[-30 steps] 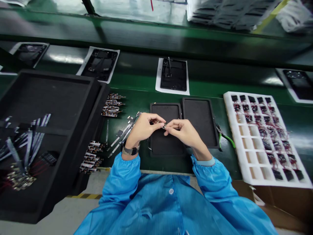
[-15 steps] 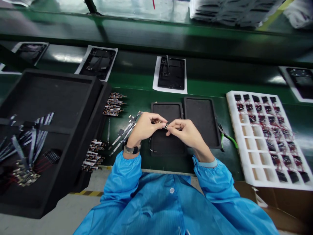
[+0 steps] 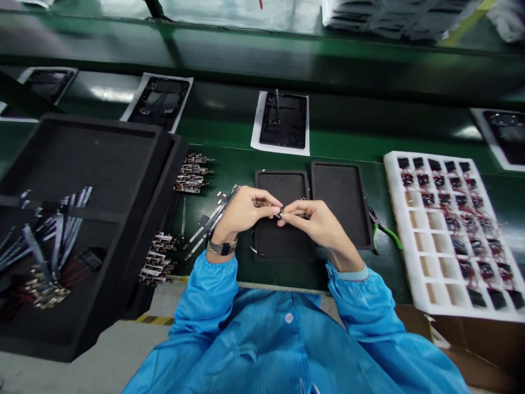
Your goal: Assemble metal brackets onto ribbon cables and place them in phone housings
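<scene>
My left hand [image 3: 250,210] and my right hand [image 3: 314,221] meet fingertip to fingertip, pinching a small dark electronic part [image 3: 279,214] between them. Its exact kind is too small to make out. Below them lies a shallow black tray [image 3: 281,243], with a second black tray [image 3: 340,205] beside it on the right. A thin dark cable with a bright end [image 3: 256,249] curves at the near tray's left edge. Several long flat flex cables [image 3: 205,227] rest on the green bench just left of my left wrist.
Green-handled pliers [image 3: 385,232] lie right of the trays, before a white foam tray [image 3: 422,268] of small black parts with red wires. Stacked black bins [image 3: 96,142] stand at left, beside piles of small boards [image 3: 192,174]. Behind, an open tablet [image 3: 285,123] lies on a white sheet.
The view has shifted slightly. Both hands stay together over the tray, still pinching the small part, with only a slight movement of the fingers.
</scene>
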The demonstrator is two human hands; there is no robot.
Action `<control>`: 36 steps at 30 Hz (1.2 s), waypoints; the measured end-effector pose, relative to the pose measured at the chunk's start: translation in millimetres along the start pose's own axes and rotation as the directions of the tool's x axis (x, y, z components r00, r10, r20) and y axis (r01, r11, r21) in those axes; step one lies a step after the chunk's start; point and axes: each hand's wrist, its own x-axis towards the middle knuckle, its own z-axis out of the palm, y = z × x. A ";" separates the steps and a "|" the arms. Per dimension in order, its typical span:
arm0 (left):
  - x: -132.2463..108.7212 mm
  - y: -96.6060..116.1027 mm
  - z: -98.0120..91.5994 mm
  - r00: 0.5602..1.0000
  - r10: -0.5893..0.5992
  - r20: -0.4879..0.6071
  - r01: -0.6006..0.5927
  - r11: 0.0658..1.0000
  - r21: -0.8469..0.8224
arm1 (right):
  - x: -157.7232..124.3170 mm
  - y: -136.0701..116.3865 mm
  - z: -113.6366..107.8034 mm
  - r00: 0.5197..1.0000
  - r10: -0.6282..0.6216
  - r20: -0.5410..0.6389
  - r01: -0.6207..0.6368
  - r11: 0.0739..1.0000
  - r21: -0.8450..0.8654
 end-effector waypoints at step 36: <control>183.0 175.2 179.1 0.882 0.349 0.316 -0.457 0.471 0.755 | -20.7 61.6 -72.4 0.867 0.001 -0.498 0.007 1.000 0.013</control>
